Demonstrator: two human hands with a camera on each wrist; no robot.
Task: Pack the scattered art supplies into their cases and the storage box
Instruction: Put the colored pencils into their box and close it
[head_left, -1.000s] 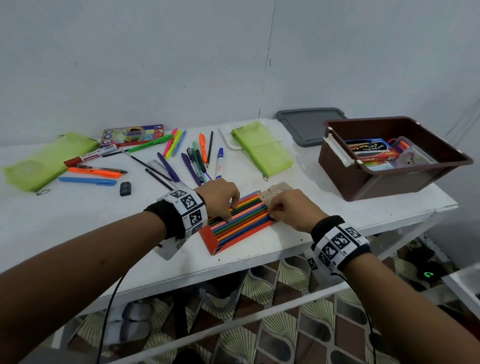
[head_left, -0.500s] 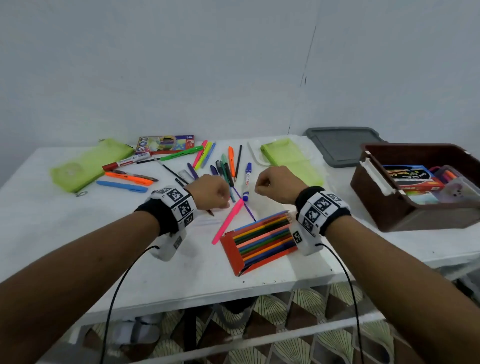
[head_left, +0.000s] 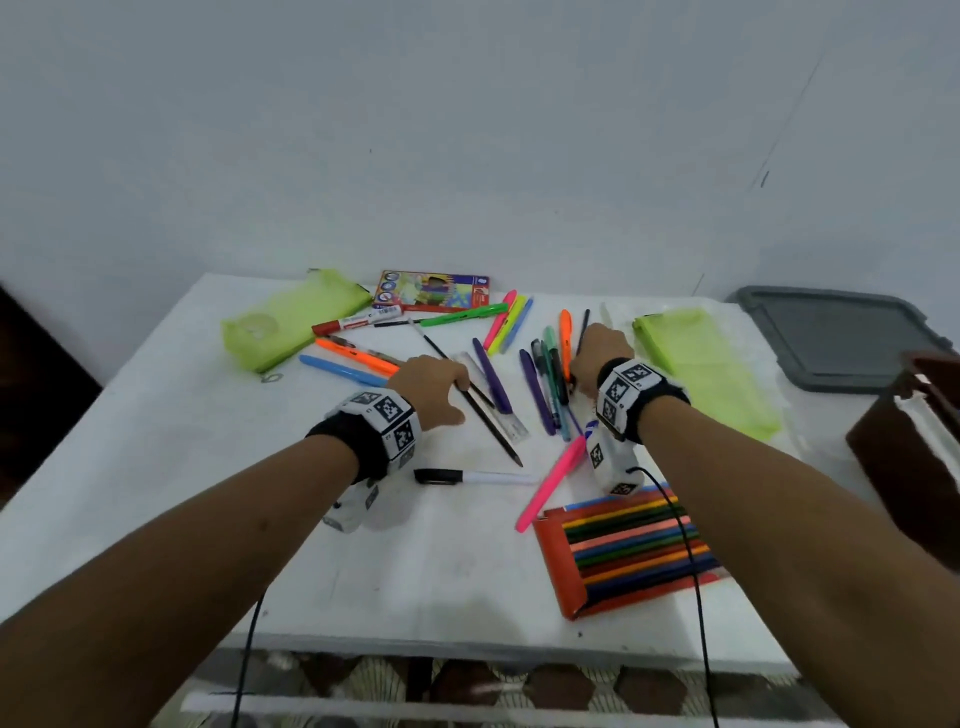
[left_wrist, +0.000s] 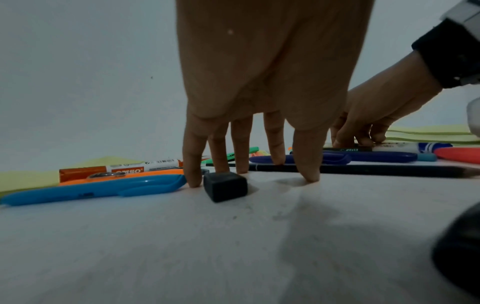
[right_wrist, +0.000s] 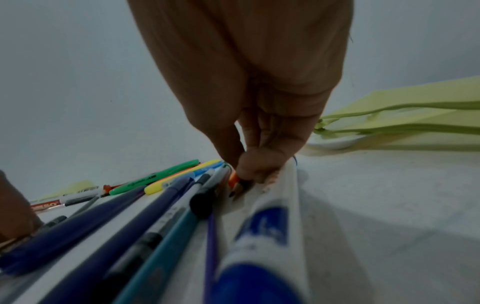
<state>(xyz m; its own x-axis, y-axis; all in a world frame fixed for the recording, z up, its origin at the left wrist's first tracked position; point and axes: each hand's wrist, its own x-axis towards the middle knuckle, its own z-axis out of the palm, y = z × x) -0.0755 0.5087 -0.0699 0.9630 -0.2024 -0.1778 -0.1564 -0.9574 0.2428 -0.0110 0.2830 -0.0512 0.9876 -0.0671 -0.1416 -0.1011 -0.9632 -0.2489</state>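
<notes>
Head view shows the job roughly part done: the flat orange cardboard case of coloured pencils (head_left: 626, 551) lies open and filled at the near edge of the white table (head_left: 156, 467), and the brown plastic storage box (head_left: 914, 457) sits at the right edge, its contents out of sight. Most loose pens are still scattered in the middle, among them a pink highlighter (head_left: 550, 483), a white marker with a black cap (head_left: 470, 476), a blue pen (head_left: 343, 370) and two purple pens (head_left: 535, 389). Both lime-green fabric pouches (head_left: 706, 369) lie flat, and I judge they hold little yet.

The left hand (head_left: 434, 387) has straight, spread fingers (left_wrist: 306, 156) planted on the table around a small black eraser (left_wrist: 224, 186), across a long black pencil (head_left: 488, 421); it grips nothing. The right hand (head_left: 597, 358) pinches at the tip of an orange pen (right_wrist: 233, 179) with curled fingers.

What is left, as I judge it: gather the loose pens into the pouches, close the pencil case, and put everything in the box, whose grey lid (head_left: 841, 338) lies beside it
</notes>
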